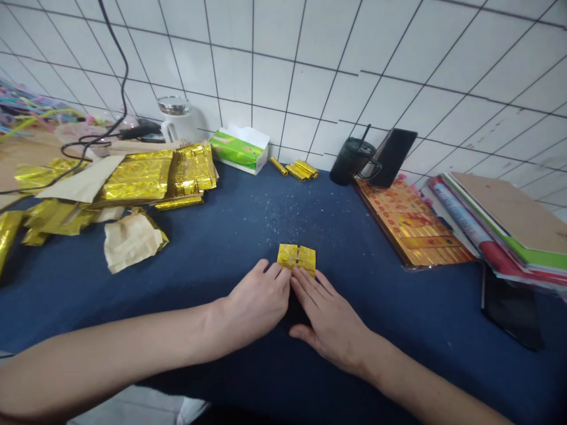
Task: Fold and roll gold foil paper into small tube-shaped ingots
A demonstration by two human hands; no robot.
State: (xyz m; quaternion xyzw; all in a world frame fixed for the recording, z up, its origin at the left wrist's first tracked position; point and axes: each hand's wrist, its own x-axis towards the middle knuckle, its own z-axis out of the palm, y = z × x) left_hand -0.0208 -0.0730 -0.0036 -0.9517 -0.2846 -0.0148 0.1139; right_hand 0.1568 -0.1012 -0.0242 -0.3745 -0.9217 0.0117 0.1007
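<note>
The foil [306, 257] lies just below the centre of the frame, flat on the blue worktop [221, 233], with a split running down from its top edge. My left grip [260, 298] is curled at its lower left edge; my fingers hide the contact, so I cannot tell whether they are pinched on it. My right grip [326, 321] is spread, its fingers laid flat over the lower right of the foil, thumb held apart below. The two grips nearly meet at the fingertips.

At upper left stands a white mug [178, 125] under a shiny lid, its contents out of sight. Right of it, the green tissue pack [237, 152] shows white at its top. At upper right is a black cup [349, 160], lidded, with a straw poking out; I cannot see inside. Gold rolls [302, 170] lie between pack and cup.
</note>
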